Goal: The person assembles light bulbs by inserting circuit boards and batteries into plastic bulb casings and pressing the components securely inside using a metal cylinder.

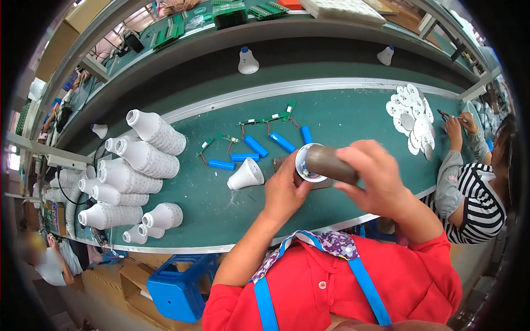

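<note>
My left hand (284,190) is wrapped round a white bulb housing (300,160), its wide open mouth facing up. Inside the mouth, small parts show but are too small to make out. My right hand (375,174) grips a thick grey-brown cylinder (330,164), whose far end is over or in the mouth; contact cannot be told. Under the housing lies a dark flat block (323,184), partly hidden. Another white bulb housing (246,175) lies on its side left of my left hand. Beyond are several blue batteries (256,146) wired to green circuit boards (267,119).
Stacks of nested white housings (138,165) fill the left of the green table (353,116). White discs (411,118) are heaped at the right, near a co-worker in a striped top (480,201). A raised shelf (298,25) runs across the back. A blue stool (179,289) stands below.
</note>
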Tool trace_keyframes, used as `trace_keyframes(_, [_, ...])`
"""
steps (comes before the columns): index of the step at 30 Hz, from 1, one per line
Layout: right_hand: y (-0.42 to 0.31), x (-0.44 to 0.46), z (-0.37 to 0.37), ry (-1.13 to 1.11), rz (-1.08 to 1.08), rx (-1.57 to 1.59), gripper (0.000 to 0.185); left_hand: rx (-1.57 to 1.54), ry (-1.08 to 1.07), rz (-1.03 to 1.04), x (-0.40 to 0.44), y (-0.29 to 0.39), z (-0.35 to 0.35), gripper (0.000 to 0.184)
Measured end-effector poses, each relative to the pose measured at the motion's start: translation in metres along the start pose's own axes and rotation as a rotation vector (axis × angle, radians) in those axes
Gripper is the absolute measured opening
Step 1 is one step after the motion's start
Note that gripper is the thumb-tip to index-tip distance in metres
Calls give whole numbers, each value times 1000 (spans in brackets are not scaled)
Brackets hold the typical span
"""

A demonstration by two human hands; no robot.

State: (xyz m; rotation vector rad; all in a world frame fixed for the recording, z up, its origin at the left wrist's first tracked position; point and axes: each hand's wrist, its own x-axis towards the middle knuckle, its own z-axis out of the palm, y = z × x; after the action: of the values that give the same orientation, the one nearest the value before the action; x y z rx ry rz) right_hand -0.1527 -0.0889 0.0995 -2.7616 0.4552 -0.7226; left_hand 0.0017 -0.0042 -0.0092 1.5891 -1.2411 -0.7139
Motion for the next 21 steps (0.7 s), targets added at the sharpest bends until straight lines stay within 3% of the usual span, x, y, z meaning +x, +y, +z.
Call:
trace_keyframes(1, [0, -2, 5, -72, 29, -44, 55, 2, 1, 3, 0, -1, 0, 57])
trace_keyframes(7, [-4, 5, -12, 187, 18, 112, 54, 20, -11, -7, 0, 0, -1, 56])
trace_keyframes(10, [-3, 1, -6, 130, 19, 45, 53, -18, -21, -41, 0, -3, 1, 56])
trace_keyframes(11, [-1, -1, 5, -50, 88, -26, 52, -23, -16, -29, -1, -2, 0, 57])
trace_keyframes(18, [-7, 7, -13, 257, -11, 71, 51, -53, -7, -29, 0, -1, 0, 57])
trace_keyframes(21, [3, -6, 12, 57, 96, 46, 52, -32, -14, -26, 1, 2, -1, 56])
